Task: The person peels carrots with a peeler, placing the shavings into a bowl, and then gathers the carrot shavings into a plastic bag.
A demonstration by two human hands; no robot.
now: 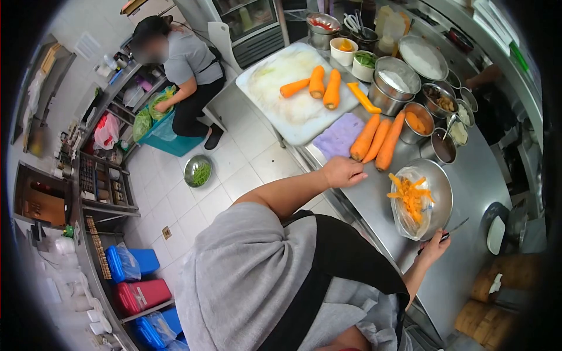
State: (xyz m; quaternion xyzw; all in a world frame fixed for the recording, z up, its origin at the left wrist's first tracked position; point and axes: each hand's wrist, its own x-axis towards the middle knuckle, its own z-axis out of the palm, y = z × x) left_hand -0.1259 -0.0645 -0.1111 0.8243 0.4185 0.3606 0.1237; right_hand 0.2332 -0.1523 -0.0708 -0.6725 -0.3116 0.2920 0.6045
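My left hand (342, 172) lies on the steel counter (374, 205), fingers curled against the lower end of the nearest of three peeled carrots (374, 139); a grip cannot be made out. My right hand (436, 247) holds a knife (455, 227) beside a steel bowl (446, 190) lined with a plastic bag of carrot peelings (411, 196). A purple cloth (338, 136) lies left of the carrots. Farther off, a white cutting board (281, 82) carries three more carrots (321, 85), with a yellow peeler (363, 97) at its edge.
Several steel pots and small bowls of ingredients (398, 82) crowd the counter's far side. Another person (187, 61) crouches on the tiled floor by a teal crate of greens (161, 131). A steel bowl of greens (198, 171) sits on the floor. Shelves and coloured bins (137, 295) line the wall.
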